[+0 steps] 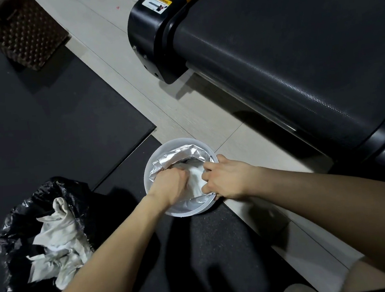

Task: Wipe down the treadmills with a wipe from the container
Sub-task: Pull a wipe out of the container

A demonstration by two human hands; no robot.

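Note:
A round white container (pixel 163 149) lined with silver foil stands on the floor at the edge of a black mat. White wipes (pixel 196 181) lie inside it. My left hand (pixel 170 186) reaches down into the container with its fingers curled; what they hold is hidden. My right hand (pixel 225 178) pinches the white wipe and the foil liner at the container's right rim. The rear end of a black treadmill (pixel 283 48) fills the upper right, with its belt and a black end cap.
A bin lined with a black bag (pixel 18 235) at lower left holds several crumpled used wipes (pixel 57 245). A brown wicker basket (pixel 20 33) stands at upper left. Black mats (pixel 42 126) cover the left floor; pale tiles (pixel 183 113) run between the mats and the treadmill.

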